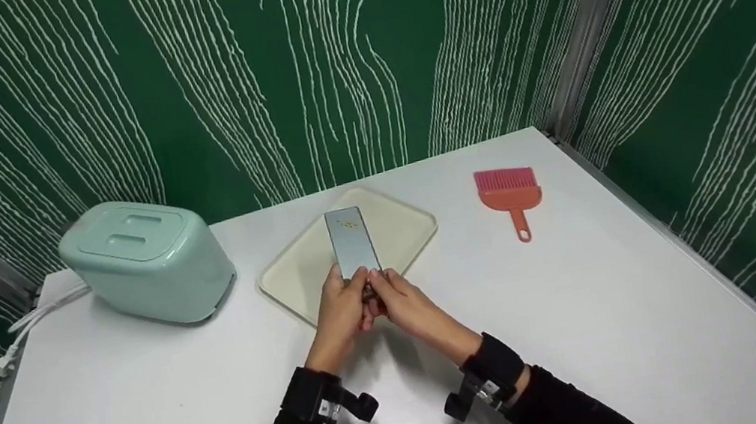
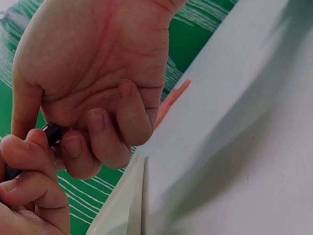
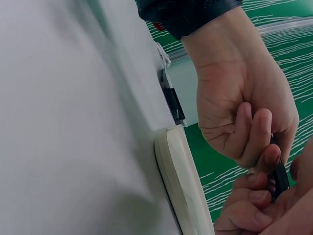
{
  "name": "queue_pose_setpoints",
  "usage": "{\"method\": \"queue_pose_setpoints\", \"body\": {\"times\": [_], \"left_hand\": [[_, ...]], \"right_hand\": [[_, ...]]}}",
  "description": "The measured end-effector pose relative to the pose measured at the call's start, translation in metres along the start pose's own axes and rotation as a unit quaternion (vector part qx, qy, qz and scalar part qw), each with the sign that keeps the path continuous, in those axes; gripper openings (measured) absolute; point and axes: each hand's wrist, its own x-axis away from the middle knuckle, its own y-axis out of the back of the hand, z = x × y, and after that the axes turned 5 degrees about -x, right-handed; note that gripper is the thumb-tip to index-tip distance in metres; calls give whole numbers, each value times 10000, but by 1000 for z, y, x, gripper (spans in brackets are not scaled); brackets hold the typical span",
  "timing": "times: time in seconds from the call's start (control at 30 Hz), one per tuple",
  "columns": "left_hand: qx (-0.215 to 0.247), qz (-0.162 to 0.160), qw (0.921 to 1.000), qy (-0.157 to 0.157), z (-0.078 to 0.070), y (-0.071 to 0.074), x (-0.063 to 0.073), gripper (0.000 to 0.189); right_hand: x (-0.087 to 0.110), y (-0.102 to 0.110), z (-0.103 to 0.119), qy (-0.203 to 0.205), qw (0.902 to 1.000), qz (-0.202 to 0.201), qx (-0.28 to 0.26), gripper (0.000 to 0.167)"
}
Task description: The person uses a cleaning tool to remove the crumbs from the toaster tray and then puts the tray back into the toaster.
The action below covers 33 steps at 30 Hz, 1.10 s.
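Both hands hold a narrow, flat silver-grey crumb tray [image 1: 352,242] by its near end. Its far end carries a small patch of yellow-brown crumbs [image 1: 348,224]. My left hand [image 1: 341,307] grips the left side, thumb on top, and my right hand [image 1: 401,301] grips the right side the same way. A cream rectangular tray [image 1: 399,227] lies under it on the table. In the left wrist view the fingers of both hands are curled round the crumb tray's dark end [image 2: 52,133]. That dark edge [image 3: 280,180] also shows between the hands in the right wrist view.
A mint-green toaster [image 1: 152,270] with a lid stands at the left, its white cord and plug [image 1: 6,365] at the table's edge. To the right lies an orange dustpan [image 1: 513,200] with a pink-bristled brush [image 1: 505,179]. Green walls with white streaks enclose the white table [image 1: 152,414].
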Motion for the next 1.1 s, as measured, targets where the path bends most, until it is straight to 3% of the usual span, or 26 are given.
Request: {"method": "queue_pose_setpoints", "body": {"times": [0.23,0.43,0.63,0.87,1.1], "left_hand": [[-96,256,9996,-24,3,5,2,16],[-112,309,9995,42,0,12,5,14],[120,435,9988,174,-2,24,7,13],[-17,460,9987,222,-2,37,8,14],[-34,492,9984,275,-5,45,11,14]], "right_hand": [[0,10,1,-487,9971,-282,506,39],[-6,33,0,-669,9931,-671,697,42],[-15,67,-5,-820,9853,-1089,1034,46],[-24,113,-7,-1048,9720,-1395,1576,60],[-37,160,1,-1107,9548,-1860,2038,60]]}}
